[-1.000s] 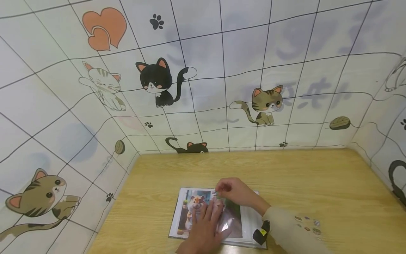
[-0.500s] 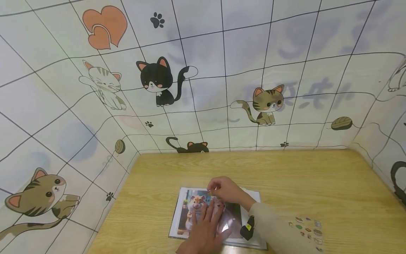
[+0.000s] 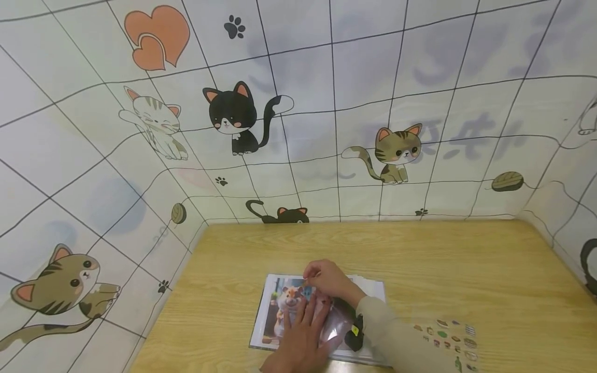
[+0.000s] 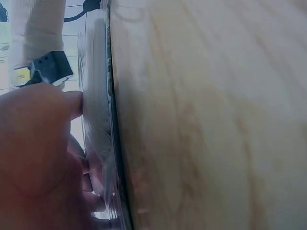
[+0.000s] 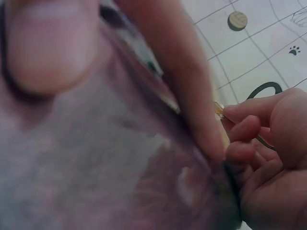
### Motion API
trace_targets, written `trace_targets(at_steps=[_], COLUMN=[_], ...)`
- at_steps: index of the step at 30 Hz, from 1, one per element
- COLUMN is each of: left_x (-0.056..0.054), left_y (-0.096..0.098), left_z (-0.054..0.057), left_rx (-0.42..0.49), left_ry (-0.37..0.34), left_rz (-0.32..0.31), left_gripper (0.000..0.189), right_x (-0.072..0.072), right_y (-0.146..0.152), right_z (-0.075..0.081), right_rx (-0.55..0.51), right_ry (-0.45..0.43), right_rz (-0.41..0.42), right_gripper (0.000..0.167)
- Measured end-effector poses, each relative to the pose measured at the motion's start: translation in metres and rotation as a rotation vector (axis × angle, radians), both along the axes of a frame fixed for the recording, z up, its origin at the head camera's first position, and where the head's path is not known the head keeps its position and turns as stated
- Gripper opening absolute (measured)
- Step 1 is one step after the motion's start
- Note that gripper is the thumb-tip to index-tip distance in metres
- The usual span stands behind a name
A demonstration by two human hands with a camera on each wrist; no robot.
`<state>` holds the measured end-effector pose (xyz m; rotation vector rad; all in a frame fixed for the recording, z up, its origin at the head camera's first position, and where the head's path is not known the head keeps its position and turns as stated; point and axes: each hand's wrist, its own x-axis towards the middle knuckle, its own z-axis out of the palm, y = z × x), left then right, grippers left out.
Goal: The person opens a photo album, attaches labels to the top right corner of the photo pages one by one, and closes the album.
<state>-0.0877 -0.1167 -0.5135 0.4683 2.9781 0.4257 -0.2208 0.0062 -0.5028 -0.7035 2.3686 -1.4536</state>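
An open photo album (image 3: 373, 290) with clear plastic sleeves lies on the table, a hamster picture (image 3: 275, 303) on its left side. My left hand (image 3: 300, 334) rests on it with fingers spread, pressing the pages near the middle. In the left wrist view, that hand (image 4: 38, 143) lies along the album's edge and stacked sleeves (image 4: 96, 96). Above the album's top edge, my right hand (image 3: 324, 280) pinches a small yellowish sticker (image 5: 219, 109) between thumb and fingertips. Most of the sticker is hidden by the fingers.
On the wooden table (image 3: 443, 259), a clear sheet of small stickers (image 3: 443, 334) lies right of the album, partly covered by the right sleeve (image 3: 396, 331). A cat-patterned cloth wall (image 3: 308, 134) stands behind and at both sides.
My right hand has moved left along the album's top edge, toward the hamster picture, uncovering more of the sticker sheet. The left hand has stayed in place on the pages.
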Motion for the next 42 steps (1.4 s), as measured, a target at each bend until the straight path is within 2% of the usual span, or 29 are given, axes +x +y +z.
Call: trace_targets(at_steps=[3, 6, 9, 17, 25, 33, 42], left_x=[0.001, 0.001, 0.002, 0.002, 0.004, 0.002, 0.001], left_y=[-0.002, -0.003, -0.006, -0.013, -0.02, -0.027, -0.026], left_z=[0.001, 0.005, 0.009, 0.012, 0.015, 0.017, 0.018], left_rx=[0.018, 0.031, 0.032, 0.021, -0.023, -0.008, -0.015], left_ry=[0.013, -0.01, -0.044, -0.073, -0.105, -0.18, -0.182], left_rz=[-0.023, -0.044, -0.05, -0.08, -0.061, -0.05, -0.051], left_gripper=[0.076, 0.075, 0.074, 0.072, 0.071, 0.071, 0.071], right_x=[0.0, -0.001, -0.003, -0.005, -0.005, -0.002, 0.001], right_y=[0.0, -0.001, -0.002, -0.004, -0.006, -0.009, -0.011], right_z=[-0.002, -0.004, -0.007, -0.011, -0.01, -0.011, -0.006], right_rx=[0.01, 0.014, 0.032, 0.055, 0.059, 0.065, 0.088], right_ry=[0.034, 0.049, 0.043, 0.024, -0.001, 0.045, 0.031], right_rz=[-0.026, -0.041, -0.074, -0.14, -0.179, -0.194, -0.241], right_gripper=[0.006, 0.007, 0.006, 0.005, 0.005, 0.006, 0.011])
